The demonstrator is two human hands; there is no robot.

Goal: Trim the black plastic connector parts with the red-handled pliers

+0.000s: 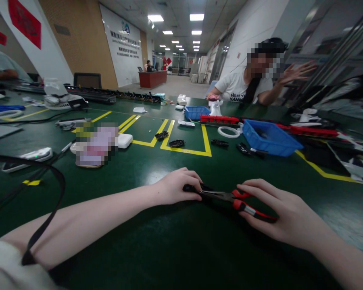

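My left hand (181, 186) is closed around a small black part (188, 188), pinching it low over the green table (145, 237). Most of that part is hidden by the fingers. In my right hand (278, 205) is a pair of long-nose pliers (238, 201) with red and black handles. The pliers' thin jaws point left and reach the black part beside my left fingertips; whether they grip it I cannot tell. Beyond the hands lie several similar black parts, among them one (177, 143) inside a yellow tape outline and another (220, 143) to its right.
A blue bin (270, 139) stands at the right, with a white ring (228, 131) beside it. Another blue bin (196, 112) is farther back. A phone (97, 147) and white case (125, 141) lie left. A black cable (59, 189) crosses my left arm. A person (245, 86) sits opposite.
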